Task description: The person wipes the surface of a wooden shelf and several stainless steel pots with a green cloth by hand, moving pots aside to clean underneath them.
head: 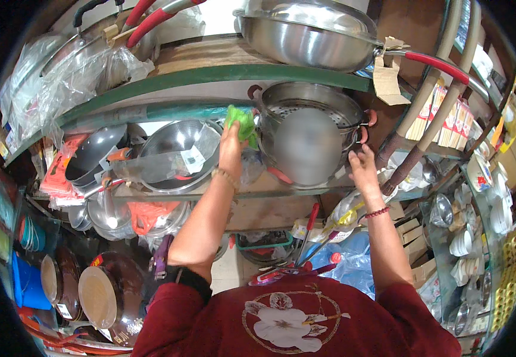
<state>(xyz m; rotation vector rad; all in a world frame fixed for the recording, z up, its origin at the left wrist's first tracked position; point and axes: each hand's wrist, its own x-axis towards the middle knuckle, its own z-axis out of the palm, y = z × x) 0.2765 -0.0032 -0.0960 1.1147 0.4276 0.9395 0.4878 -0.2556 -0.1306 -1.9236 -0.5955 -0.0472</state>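
My left hand point(230, 138) grips a crumpled bright green cloth point(240, 122) beside the left side of a stacked metal steamer pot point(275, 145). The pot stands on the middle shelf, with a perforated tier point(280, 107) at its top. Several reddish side handles stick out from it, two at its right point(371, 118). A round blurred patch hides much of the pot's front. Just below those right handles, my right hand point(363, 169) is held with its fingers apart and nothing in it. Whether its fingertips touch the pot, I cannot tell.
A wok point(175, 151) and a dark pan point(95, 154) share the shelf at left. Above, a green shelf edge point(213, 73) runs under a large steel pan point(307, 40) with a red handle. Long handles point(445, 67) slant down at right. Brown jars point(126, 290) stand at lower left.
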